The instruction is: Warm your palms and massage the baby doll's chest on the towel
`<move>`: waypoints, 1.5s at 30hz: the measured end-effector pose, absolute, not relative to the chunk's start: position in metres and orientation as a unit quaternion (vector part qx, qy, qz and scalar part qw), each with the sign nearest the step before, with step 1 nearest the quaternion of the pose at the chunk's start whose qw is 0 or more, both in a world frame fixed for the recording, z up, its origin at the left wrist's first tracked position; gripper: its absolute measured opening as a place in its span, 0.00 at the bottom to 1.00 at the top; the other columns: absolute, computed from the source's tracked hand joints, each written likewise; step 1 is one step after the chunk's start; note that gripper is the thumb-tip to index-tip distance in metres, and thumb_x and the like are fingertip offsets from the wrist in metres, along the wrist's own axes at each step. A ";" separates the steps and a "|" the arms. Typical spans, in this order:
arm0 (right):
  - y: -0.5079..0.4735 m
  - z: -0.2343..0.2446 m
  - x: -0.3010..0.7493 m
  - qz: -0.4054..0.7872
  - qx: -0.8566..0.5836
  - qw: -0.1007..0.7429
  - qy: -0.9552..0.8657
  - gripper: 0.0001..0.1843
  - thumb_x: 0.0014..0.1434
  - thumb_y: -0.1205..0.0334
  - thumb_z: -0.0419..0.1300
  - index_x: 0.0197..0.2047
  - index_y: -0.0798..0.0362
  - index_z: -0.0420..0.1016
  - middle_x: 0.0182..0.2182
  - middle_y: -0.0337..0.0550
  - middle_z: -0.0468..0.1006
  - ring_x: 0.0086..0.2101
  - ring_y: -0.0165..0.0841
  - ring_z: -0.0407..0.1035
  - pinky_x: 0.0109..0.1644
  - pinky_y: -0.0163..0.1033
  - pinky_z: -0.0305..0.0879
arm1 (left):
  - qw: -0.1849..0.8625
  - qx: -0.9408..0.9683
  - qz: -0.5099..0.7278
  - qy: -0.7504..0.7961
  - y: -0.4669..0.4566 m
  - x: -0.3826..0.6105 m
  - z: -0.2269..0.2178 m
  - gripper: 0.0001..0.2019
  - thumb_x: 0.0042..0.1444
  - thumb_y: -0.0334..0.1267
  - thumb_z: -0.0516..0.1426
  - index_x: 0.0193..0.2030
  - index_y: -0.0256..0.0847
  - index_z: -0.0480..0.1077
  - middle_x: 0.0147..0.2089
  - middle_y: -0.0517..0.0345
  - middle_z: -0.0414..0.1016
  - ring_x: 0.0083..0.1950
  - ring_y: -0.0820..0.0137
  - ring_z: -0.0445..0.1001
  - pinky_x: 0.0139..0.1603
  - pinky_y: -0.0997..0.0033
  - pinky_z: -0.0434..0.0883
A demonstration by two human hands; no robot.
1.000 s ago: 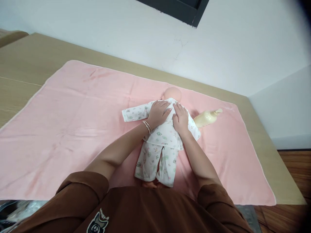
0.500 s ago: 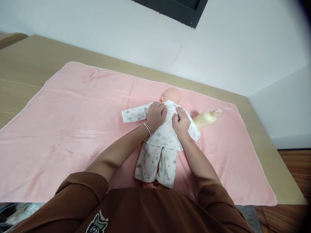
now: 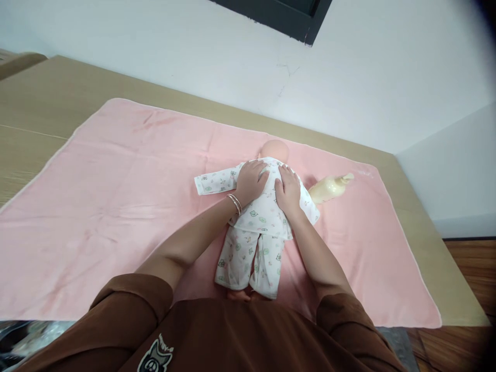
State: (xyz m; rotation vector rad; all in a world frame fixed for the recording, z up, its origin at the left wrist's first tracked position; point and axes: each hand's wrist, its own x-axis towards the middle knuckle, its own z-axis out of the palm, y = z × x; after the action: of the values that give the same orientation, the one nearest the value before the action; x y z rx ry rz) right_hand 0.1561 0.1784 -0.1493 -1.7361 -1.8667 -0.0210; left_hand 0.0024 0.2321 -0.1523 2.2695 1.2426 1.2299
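Observation:
A baby doll (image 3: 259, 232) in white printed pyjamas lies on a pink blanket (image 3: 127, 196), head (image 3: 274, 150) away from me, feet near my body. My left hand (image 3: 251, 181), with bangles at the wrist, lies flat with fingers stretched on the doll's upper chest, left side. My right hand (image 3: 289, 190) rests flat beside it on the right side of the chest, fingers together and extended. One doll sleeve (image 3: 215, 182) sticks out to the left. Neither hand holds anything.
A cream-coloured bottle (image 3: 329, 188) lies on the blanket just right of the doll. The blanket covers a wooden table (image 3: 34, 98) set against a white wall. Wood floor shows at the lower right.
My right hand's fingers, slightly curled half a second ago, lie flat again. Both hands have shifted a little over the doll's chest; the doll stays put.

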 end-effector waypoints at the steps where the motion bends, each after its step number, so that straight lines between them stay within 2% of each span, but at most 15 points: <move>1: 0.178 -0.149 0.156 -0.007 -0.652 0.294 -0.699 0.26 0.67 0.59 0.45 0.65 0.55 0.62 0.65 0.52 0.63 0.66 0.43 0.54 0.70 0.57 0.48 | 0.139 0.784 0.427 0.430 0.232 0.002 -0.152 0.18 0.65 0.42 0.48 0.53 0.39 0.72 0.57 0.50 0.76 0.61 0.61 0.70 0.66 0.54 0.63; 14: 0.175 -0.148 0.153 0.003 -0.646 0.335 -0.686 0.25 0.66 0.58 0.45 0.63 0.53 0.65 0.62 0.50 0.68 0.64 0.42 0.57 0.70 0.58 0.48 | 0.155 0.765 0.442 0.442 0.229 0.002 -0.151 0.15 0.62 0.38 0.50 0.51 0.38 0.73 0.56 0.49 0.76 0.60 0.62 0.71 0.67 0.55 0.63; 23: 0.178 -0.146 0.155 -0.005 -0.652 0.298 -0.698 0.26 0.65 0.60 0.45 0.64 0.54 0.63 0.63 0.51 0.66 0.64 0.43 0.56 0.69 0.57 0.48 | 0.143 0.749 0.449 0.466 0.229 0.003 -0.155 0.14 0.61 0.38 0.52 0.50 0.40 0.73 0.55 0.49 0.77 0.61 0.60 0.70 0.65 0.52 0.65; 31: 0.181 -0.145 0.160 -0.001 -0.637 0.274 -0.720 0.27 0.64 0.61 0.45 0.65 0.55 0.61 0.65 0.51 0.63 0.65 0.44 0.55 0.69 0.58 0.49 | 0.131 0.789 0.409 0.439 0.232 0.001 -0.154 0.17 0.63 0.39 0.50 0.54 0.39 0.71 0.58 0.49 0.74 0.62 0.60 0.68 0.67 0.52 0.61; 36: 0.183 -0.145 0.163 -0.005 -0.619 0.277 -0.735 0.27 0.63 0.63 0.46 0.64 0.50 0.64 0.65 0.47 0.63 0.64 0.43 0.57 0.67 0.57 0.52 | 0.139 0.822 0.397 0.384 0.233 -0.001 -0.151 0.17 0.64 0.38 0.48 0.57 0.41 0.69 0.59 0.53 0.74 0.62 0.63 0.69 0.67 0.54 0.59; 40: 0.183 -0.148 0.162 -0.026 -0.598 0.321 -0.733 0.24 0.62 0.64 0.47 0.58 0.48 0.72 0.61 0.45 0.69 0.60 0.40 0.63 0.64 0.54 0.58 | 0.143 0.814 0.415 0.381 0.232 -0.002 -0.151 0.15 0.63 0.37 0.49 0.52 0.42 0.70 0.55 0.53 0.76 0.58 0.63 0.70 0.63 0.55 0.63; 45: 0.175 -0.153 0.154 -0.056 -0.599 0.418 -0.680 0.18 0.64 0.60 0.49 0.48 0.50 0.78 0.51 0.47 0.78 0.54 0.40 0.69 0.61 0.52 0.63 | 0.126 0.798 0.438 0.393 0.227 -0.003 -0.152 0.07 0.60 0.36 0.51 0.39 0.43 0.71 0.44 0.52 0.77 0.51 0.62 0.71 0.57 0.56 0.66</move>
State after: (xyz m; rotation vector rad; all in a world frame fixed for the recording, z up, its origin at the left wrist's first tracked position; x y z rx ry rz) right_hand 0.1539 0.1746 -0.1528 -1.5042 -1.7075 -0.1409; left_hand -0.0033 0.2267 -0.1517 2.3240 1.1457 1.2768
